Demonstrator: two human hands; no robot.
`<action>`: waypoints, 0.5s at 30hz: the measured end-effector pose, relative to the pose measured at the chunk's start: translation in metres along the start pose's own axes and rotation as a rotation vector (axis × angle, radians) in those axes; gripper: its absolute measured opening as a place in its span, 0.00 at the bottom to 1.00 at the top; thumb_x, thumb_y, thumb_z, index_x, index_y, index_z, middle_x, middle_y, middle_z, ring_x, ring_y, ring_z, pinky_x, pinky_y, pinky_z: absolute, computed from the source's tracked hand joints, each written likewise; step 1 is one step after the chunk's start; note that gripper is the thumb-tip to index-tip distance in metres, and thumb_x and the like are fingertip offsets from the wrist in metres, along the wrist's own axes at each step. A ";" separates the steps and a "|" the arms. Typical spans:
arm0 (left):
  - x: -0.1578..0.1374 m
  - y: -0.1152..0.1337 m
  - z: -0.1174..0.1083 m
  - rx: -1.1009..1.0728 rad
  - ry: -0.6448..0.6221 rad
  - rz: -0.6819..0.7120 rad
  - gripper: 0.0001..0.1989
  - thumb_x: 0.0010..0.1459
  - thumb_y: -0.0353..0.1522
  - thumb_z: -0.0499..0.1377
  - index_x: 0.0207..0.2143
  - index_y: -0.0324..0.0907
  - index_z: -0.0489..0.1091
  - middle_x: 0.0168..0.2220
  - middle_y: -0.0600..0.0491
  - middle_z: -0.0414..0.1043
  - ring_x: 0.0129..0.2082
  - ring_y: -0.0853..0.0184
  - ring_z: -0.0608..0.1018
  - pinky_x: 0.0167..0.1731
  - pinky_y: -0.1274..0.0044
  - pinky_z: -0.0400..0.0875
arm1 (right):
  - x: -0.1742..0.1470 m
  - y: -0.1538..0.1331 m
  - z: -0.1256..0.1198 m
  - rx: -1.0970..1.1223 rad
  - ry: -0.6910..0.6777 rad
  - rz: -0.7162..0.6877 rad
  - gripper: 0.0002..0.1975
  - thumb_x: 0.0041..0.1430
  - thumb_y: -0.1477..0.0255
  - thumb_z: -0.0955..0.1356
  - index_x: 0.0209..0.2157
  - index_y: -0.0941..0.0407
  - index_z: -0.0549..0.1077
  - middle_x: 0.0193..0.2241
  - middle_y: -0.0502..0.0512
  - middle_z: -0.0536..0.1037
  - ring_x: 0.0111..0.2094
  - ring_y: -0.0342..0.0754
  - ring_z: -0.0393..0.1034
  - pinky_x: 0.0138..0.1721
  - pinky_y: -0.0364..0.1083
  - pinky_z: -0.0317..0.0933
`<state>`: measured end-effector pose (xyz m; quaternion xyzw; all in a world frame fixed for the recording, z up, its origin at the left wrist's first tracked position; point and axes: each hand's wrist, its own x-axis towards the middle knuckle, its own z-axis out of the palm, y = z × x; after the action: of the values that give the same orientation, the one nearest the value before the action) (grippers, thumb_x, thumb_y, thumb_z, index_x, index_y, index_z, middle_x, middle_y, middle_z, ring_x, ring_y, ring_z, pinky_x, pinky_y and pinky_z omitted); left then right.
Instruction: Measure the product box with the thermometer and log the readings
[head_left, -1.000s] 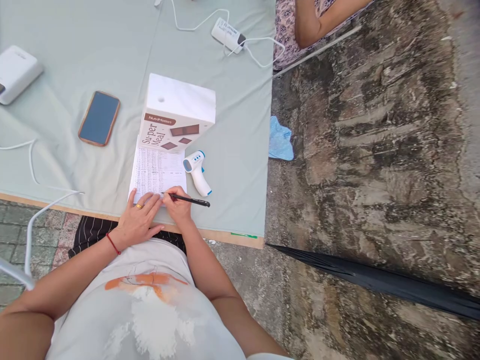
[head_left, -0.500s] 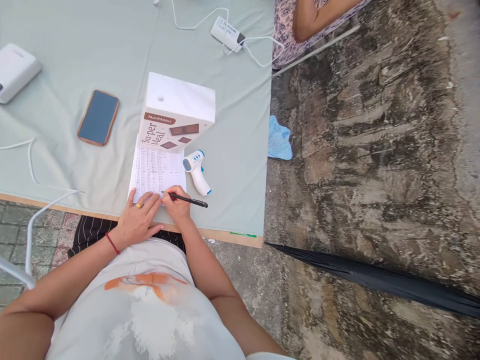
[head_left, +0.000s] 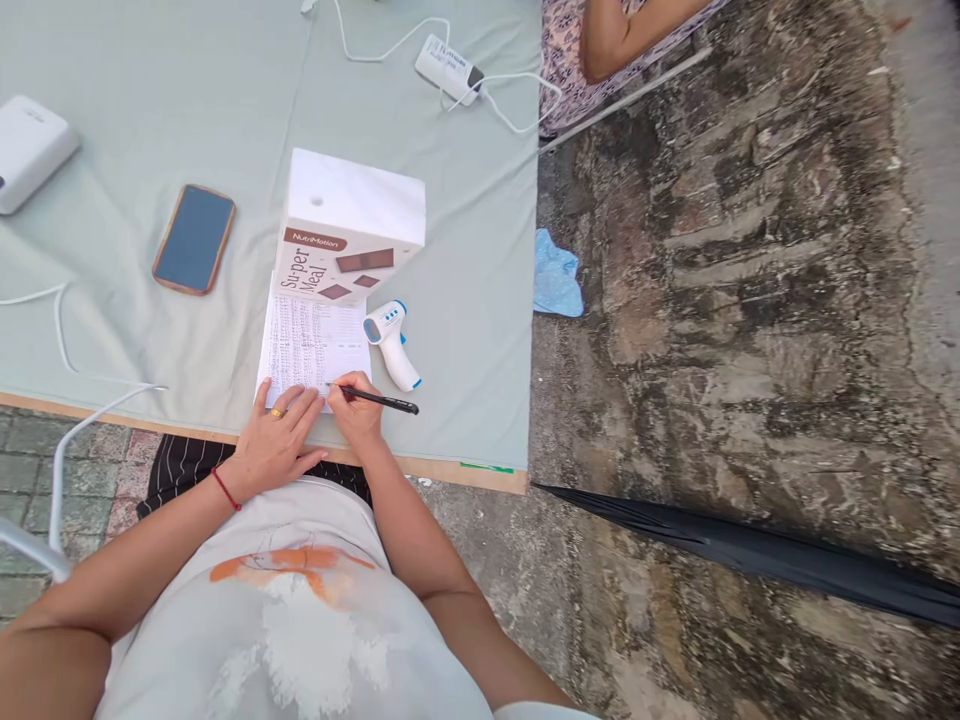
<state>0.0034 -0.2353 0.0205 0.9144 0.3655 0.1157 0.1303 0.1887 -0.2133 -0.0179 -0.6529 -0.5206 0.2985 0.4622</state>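
A black pen [head_left: 382, 399] is gripped in my right hand [head_left: 356, 412], its tip at the lower right of a sheet of paper [head_left: 300, 345] covered with rows of handwriting. Fingers stretched out, my left hand [head_left: 279, 435] lies flat on the sheet's lower edge. On the paper's far end stands a white and brown box [head_left: 349, 235] marked "NutriMotion Super Meal", which hides that part of the sheet. A white and blue infrared thermometer [head_left: 393, 346] lies just right of the paper, apart from my right hand.
The cloth-covered table [head_left: 465, 350] also holds a phone [head_left: 195, 240], a white device [head_left: 34, 150] at the left and a white box with a cable [head_left: 448, 68] at the back. Another person's arm [head_left: 630, 35] is beyond the right edge. A blue bag [head_left: 557, 275] hangs beside the table.
The pen tip has shifted very slightly to the right on the paper. My left hand stays in place, and the view has moved a little.
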 end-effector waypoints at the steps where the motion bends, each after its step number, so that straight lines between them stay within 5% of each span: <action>1: 0.000 0.000 0.000 -0.002 -0.006 -0.003 0.35 0.71 0.44 0.60 0.70 0.28 0.64 0.67 0.33 0.71 0.66 0.40 0.73 0.70 0.40 0.52 | 0.000 0.000 0.001 -0.002 -0.005 0.001 0.04 0.53 0.69 0.67 0.26 0.51 0.67 0.22 0.44 0.70 0.24 0.44 0.62 0.31 0.46 0.64; 8: -0.009 0.005 0.005 -0.098 -0.061 -0.078 0.35 0.68 0.43 0.64 0.69 0.31 0.64 0.68 0.33 0.69 0.68 0.39 0.70 0.71 0.38 0.52 | -0.006 0.001 0.004 0.037 0.011 -0.043 0.08 0.54 0.65 0.66 0.23 0.50 0.66 0.19 0.45 0.69 0.22 0.45 0.62 0.28 0.46 0.62; 10: -0.012 0.003 0.003 -0.232 0.029 -0.065 0.37 0.67 0.44 0.66 0.69 0.33 0.62 0.65 0.31 0.71 0.66 0.39 0.72 0.68 0.37 0.57 | -0.006 0.008 0.007 0.088 0.051 -0.031 0.09 0.55 0.63 0.67 0.25 0.50 0.70 0.19 0.46 0.71 0.22 0.46 0.64 0.27 0.46 0.63; 12: -0.011 -0.001 -0.009 -0.447 0.178 -0.014 0.40 0.68 0.48 0.64 0.73 0.39 0.54 0.63 0.33 0.71 0.64 0.46 0.75 0.66 0.47 0.67 | -0.005 0.015 0.011 0.145 0.083 0.009 0.11 0.57 0.59 0.69 0.28 0.51 0.73 0.22 0.49 0.75 0.24 0.48 0.68 0.28 0.48 0.67; 15: -0.002 -0.002 -0.048 -0.675 0.383 -0.006 0.36 0.76 0.43 0.56 0.77 0.49 0.43 0.58 0.40 0.72 0.58 0.57 0.77 0.60 0.61 0.75 | -0.001 0.020 0.017 0.201 0.090 0.054 0.13 0.57 0.56 0.70 0.31 0.51 0.77 0.26 0.52 0.79 0.27 0.51 0.73 0.31 0.50 0.71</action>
<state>-0.0143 -0.2281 0.0648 0.7808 0.3272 0.3977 0.3537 0.1814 -0.2101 -0.0430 -0.6299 -0.4490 0.3318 0.5400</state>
